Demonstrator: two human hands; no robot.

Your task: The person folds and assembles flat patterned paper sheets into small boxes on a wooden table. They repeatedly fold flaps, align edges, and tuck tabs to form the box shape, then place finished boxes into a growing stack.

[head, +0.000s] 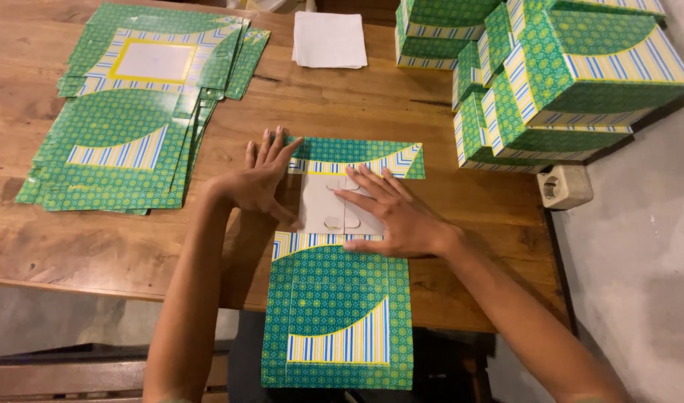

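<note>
A flat green patterned carton blank [336, 313] is being pressed at the middle of the desk [133, 254], its lower end overhanging the near edge. The left hand [261, 183] is being spread flat, gripping nothing; the right hand [390, 213] is being laid open on the white tabbed panel [321, 205], seemingly to keep the fold down. The tab slots are being partly hidden by fingers.

Left side flap of the flat green carton [342, 298] hidden under the left hand [261, 181], part of its white centre panel under the right hand [393, 213], folded boxes [558, 75] cut off at top edge, white paper [328, 39] likewise
</note>
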